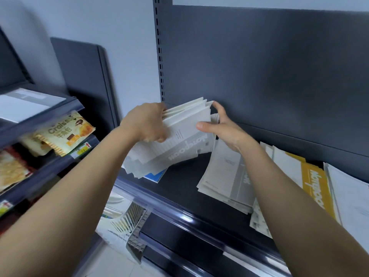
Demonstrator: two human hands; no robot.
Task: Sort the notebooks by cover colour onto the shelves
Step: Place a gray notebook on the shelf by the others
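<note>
Left hand (147, 122) and right hand (223, 128) gripped opposite edges of a tilted grey stack (179, 136), its lower end on the shelf (179, 188) at left, apparently squaring like covers together, apart from a flat grey pile (225, 176) and yellow notebook (313, 186) farther right.

The dark grey shelf (179, 186) carries notebooks from end to end. At its left end, 1 grey-white stack (179, 144) stands tilted on its lower edge, with 1 blue notebook (154, 175) flat under its corner. Near the middle a fanned grey pile (225, 176) lies flat. To its right lie 1 yellow notebook (313, 186) and white ones (351, 196).
</note>
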